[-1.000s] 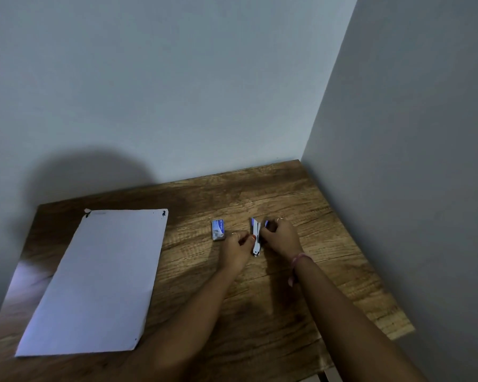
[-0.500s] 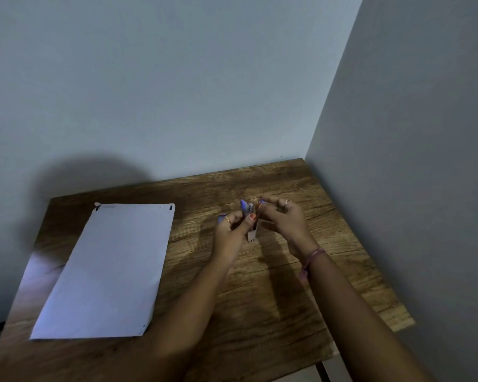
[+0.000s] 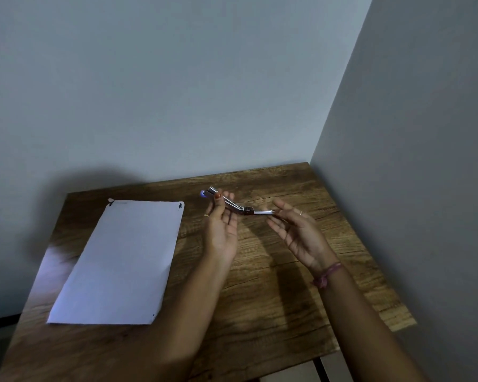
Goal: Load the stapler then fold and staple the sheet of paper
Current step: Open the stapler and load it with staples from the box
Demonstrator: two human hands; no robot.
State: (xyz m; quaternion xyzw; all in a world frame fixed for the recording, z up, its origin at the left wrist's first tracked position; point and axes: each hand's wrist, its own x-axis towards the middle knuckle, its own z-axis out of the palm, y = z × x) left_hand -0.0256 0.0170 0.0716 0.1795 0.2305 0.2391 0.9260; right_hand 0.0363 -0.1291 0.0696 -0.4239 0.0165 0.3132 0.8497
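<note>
A small metal stapler point(image 3: 244, 210) with a blue tip is swung wide open and held above the table between both hands. My left hand point(image 3: 220, 226) pinches the left arm of the stapler near its blue end, palm up. My right hand point(image 3: 297, 234) holds the right arm's end with its fingertips. A white sheet of paper point(image 3: 123, 260) lies flat on the left half of the wooden table point(image 3: 273, 293). The small box of staples is hidden behind my left hand.
The table stands in a corner, with a wall behind it and another wall along its right edge. The table's front edge runs along the bottom of the view. A pink band sits on my right wrist.
Both hands lifted the stapler off the table and swung it open from nearly folded to spread wide. The view shifted, so the paper sits further right in the frame.
</note>
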